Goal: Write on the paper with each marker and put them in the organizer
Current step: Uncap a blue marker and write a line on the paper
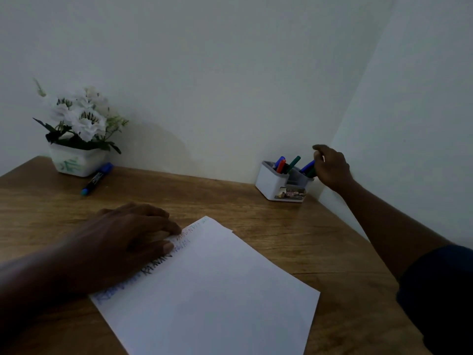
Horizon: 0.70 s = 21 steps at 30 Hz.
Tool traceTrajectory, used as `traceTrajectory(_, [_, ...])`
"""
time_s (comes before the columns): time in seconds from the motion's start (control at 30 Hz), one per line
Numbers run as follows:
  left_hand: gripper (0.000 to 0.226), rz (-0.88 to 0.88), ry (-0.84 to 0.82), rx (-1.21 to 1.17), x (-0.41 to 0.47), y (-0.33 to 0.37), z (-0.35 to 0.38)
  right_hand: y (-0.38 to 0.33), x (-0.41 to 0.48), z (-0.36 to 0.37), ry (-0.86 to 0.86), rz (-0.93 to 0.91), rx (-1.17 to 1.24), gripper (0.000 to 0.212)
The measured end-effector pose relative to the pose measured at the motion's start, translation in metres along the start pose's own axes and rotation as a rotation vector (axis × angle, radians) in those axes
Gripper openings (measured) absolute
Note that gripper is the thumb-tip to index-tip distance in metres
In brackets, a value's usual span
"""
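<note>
A white sheet of paper [204, 290] lies tilted on the wooden table [230, 198], with handwritten lines along its upper left edge. My left hand [122, 239] rests flat on that edge and holds nothing. A white organizer [268, 183] stands in the far right corner. Blue, red and green markers [284, 165] stand in its left compartment. My right hand [331, 166] is at its right compartment, fingers curled around the top of a blue marker [307, 167] that leans there beside a green one. One more blue-capped marker [96, 179] lies loose at the far left.
A white pot of white artificial flowers [76, 162] stands at the back left, touching the loose marker. Pale walls close off the table's back and right sides right behind the organizer. Bare wood lies between the paper and the organizer.
</note>
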<state>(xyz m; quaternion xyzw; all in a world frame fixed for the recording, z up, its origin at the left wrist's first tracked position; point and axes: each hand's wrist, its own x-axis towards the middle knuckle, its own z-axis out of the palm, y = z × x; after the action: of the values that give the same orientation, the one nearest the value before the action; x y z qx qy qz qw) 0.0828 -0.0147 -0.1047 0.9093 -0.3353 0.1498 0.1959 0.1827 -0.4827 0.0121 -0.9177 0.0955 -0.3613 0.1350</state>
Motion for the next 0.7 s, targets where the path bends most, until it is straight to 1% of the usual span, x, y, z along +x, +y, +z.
traceTrajectory(0.1, [0.041,0.004,-0.038,-0.013,0.000,-0.002,-0.005,-0.017,-0.018,-0.018,0.279,-0.105,0.120,0.032])
traceTrajectory(0.17, [0.052,-0.005,-0.149,0.030,0.001,-0.002,-0.011,-0.032,-0.037,-0.030,0.435,-0.241,0.139,0.029])
traceTrajectory(0.2, [0.059,-0.028,-0.207,0.059,0.000,-0.002,-0.015,-0.040,-0.047,-0.034,0.473,-0.322,0.138,0.029])
traceTrajectory(0.27, [0.071,-0.080,-0.258,0.090,-0.001,-0.001,-0.022,-0.060,-0.069,-0.039,0.471,-0.493,0.151,0.028])
traceTrajectory(0.37, [0.085,-0.156,-0.298,0.104,-0.006,0.001,-0.028,-0.096,-0.098,-0.033,0.358,-0.701,0.179,0.026])
traceTrajectory(0.43, [0.095,-0.214,-0.354,0.124,-0.010,0.000,-0.032,-0.124,-0.113,-0.022,0.200,-0.785,0.244,0.023])
traceTrajectory(0.5, [0.103,-0.261,-0.397,0.147,-0.011,-0.001,-0.033,-0.151,-0.122,-0.005,-0.018,-0.823,0.298,0.023])
traceTrajectory(0.57, [0.107,-0.290,-0.424,0.173,-0.013,-0.002,-0.033,-0.179,-0.125,0.014,-0.202,-0.843,0.284,0.027])
traceTrajectory(0.63, [0.110,-0.309,-0.449,0.192,-0.013,-0.002,-0.033,-0.208,-0.124,0.036,-0.335,-0.860,0.259,0.032])
traceTrajectory(0.7, [0.113,-0.311,-0.459,0.203,-0.012,-0.003,-0.033,-0.236,-0.120,0.056,-0.404,-0.897,0.208,0.037])
